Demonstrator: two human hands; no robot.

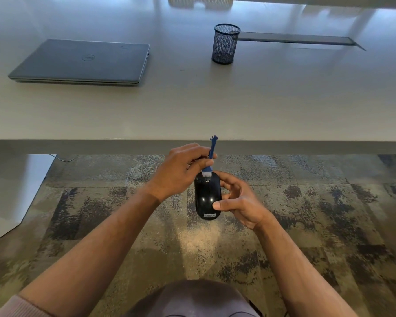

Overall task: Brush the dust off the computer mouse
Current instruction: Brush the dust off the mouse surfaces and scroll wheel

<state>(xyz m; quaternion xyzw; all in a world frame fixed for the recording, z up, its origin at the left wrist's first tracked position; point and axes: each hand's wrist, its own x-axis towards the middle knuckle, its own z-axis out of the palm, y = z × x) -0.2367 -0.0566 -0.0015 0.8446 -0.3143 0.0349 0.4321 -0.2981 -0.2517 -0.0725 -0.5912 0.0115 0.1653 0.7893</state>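
Observation:
A glossy black computer mouse (pixel 206 197) with a small label at its near end is held in the air below the desk edge, above the carpet. My right hand (pixel 240 202) grips it from the right side, thumb on its top. My left hand (pixel 181 171) pinches a small blue brush (pixel 212 152) with white bristles. The bristles touch the far end of the mouse, near the wheel. The brush handle points up past the desk edge.
A pale desk (pixel 192 106) spans the view. A shut grey laptop (pixel 82 61) lies at its left, and a black mesh pen cup (pixel 225 43) stands at centre right beside a dark slot (pixel 295 38). Patterned carpet (pixel 329 213) lies below.

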